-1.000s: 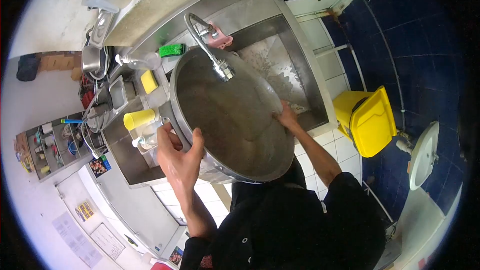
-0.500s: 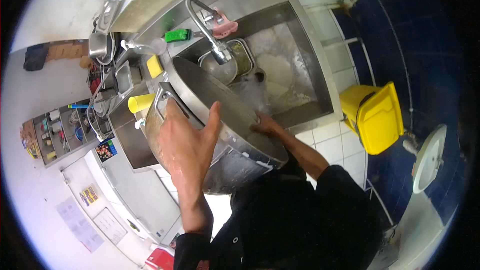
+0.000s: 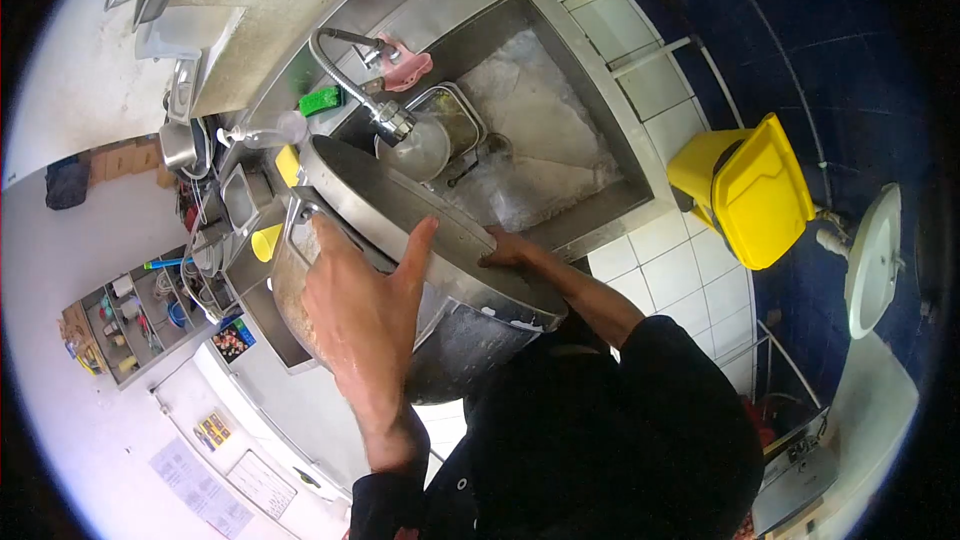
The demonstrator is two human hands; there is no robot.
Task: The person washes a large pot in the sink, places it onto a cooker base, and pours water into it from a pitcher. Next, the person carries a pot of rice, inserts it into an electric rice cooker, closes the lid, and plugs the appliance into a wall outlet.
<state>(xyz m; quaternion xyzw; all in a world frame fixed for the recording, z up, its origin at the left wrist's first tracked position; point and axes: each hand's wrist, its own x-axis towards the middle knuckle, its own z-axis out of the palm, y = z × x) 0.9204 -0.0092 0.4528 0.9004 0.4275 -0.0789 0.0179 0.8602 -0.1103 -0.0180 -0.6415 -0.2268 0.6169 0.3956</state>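
Currently holding a large metal pot [image 3: 455, 350] with 2 hands; it is lying between my body and the sink [image 3: 603, 95], tilting, its mouth facing the basin and its underside turning toward me.

Left hand [image 3: 362, 325]: sitting on the near outer side, fingers curling over the side handle [image 3: 301, 208], their tips being hidden from view; thumb standing well away from them, pressing near the rim. That is making a wide grip, and this hand is appearing the nearer of the 2 to my head.

Right hand [image 3: 508, 248]: reaching across to the sink side of the mouth, closing on the rim there; fingertips are going out of sight, so I am not telling exactly how they are wrapping.

Key relation: the mouth's long axis is running from upper left, below the faucet [image 3: 392, 122], down to lower right by my dark clothing. My 2 hands are bracing across its narrow way, left outside, right opposite.

Beyond the rim, a small rectangular container [image 3: 462, 112] is resting in the basin, near the right hand but apart. Water is wetting the basin floor. A green scrubber [image 3: 321, 100] is lying on the ledge behind the pot.
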